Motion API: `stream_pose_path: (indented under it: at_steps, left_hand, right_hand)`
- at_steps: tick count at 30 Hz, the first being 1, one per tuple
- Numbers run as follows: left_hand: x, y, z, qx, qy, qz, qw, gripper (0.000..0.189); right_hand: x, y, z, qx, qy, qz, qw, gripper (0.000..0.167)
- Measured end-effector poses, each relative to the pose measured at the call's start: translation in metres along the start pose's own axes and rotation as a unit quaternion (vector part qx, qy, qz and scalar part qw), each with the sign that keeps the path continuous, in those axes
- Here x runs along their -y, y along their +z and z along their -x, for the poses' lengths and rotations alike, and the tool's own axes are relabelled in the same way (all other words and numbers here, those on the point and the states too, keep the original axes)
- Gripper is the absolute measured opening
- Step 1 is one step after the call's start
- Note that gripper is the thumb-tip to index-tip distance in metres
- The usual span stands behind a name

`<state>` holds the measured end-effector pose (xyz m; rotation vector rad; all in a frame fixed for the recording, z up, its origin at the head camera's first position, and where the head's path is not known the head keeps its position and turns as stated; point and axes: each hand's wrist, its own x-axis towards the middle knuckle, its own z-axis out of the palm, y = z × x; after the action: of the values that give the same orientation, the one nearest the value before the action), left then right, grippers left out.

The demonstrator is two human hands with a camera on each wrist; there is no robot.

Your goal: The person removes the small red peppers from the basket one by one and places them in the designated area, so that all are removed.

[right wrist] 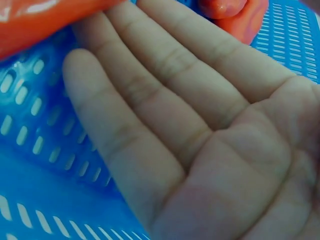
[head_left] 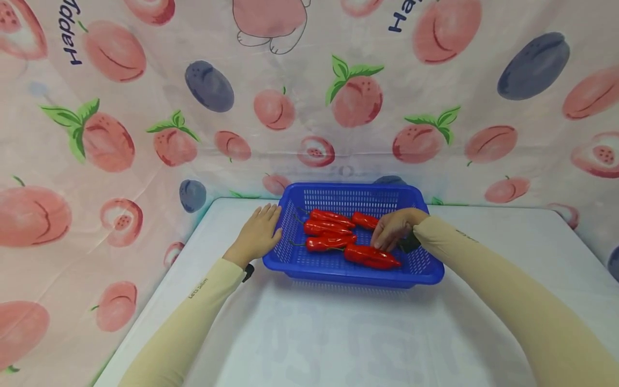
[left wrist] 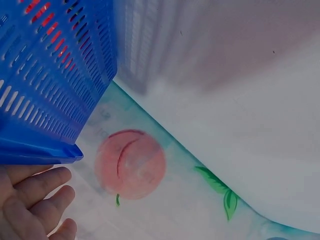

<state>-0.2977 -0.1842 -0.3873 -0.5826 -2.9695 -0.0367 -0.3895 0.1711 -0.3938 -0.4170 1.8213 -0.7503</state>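
Note:
A blue plastic basket (head_left: 353, 276) with slotted walls stands on the white table. Several glossy red peppers (head_left: 329, 228) lie inside it, most with stems to the left. My left hand (head_left: 257, 231) rests on the basket's left rim with its fingers extended; in the left wrist view its fingers (left wrist: 37, 197) are at the rim. Inside the basket, my right hand (head_left: 394, 228) reaches down to the front red pepper (head_left: 371, 257), fingertips right at it. In the right wrist view the fingers (right wrist: 150, 90) are nearly straight and the pepper covers some fingertips; the thumb is hidden.
The white table (head_left: 309, 338) spreads in front of the basket and to both sides. Behind it hangs a pink cloth (head_left: 309, 70) printed with peaches, close to the basket's back rim. The basket walls stand around the right hand.

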Motion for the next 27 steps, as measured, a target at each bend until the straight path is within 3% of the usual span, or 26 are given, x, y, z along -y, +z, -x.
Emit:
stream_pose_path:
  at_steps: [8,17,27]
  left_hand:
    - [0.001,0.001,0.0,0.017,-0.005,0.009,0.9998,0.062]
    - [0.001,0.002,0.0,0.027,-0.008,0.018,0.9994,0.063]
    - [0.001,0.001,0.001,0.023,-0.005,0.021,0.9995,0.062]
  right_hand:
    - [0.001,0.004,0.001,0.003,0.003,0.002,1.0,0.033]
    - [0.002,0.008,-0.002,-0.022,0.021,-0.009,0.9995,0.025]
    - [0.003,0.014,-0.009,-0.056,0.038,0.031,0.9972,0.021]
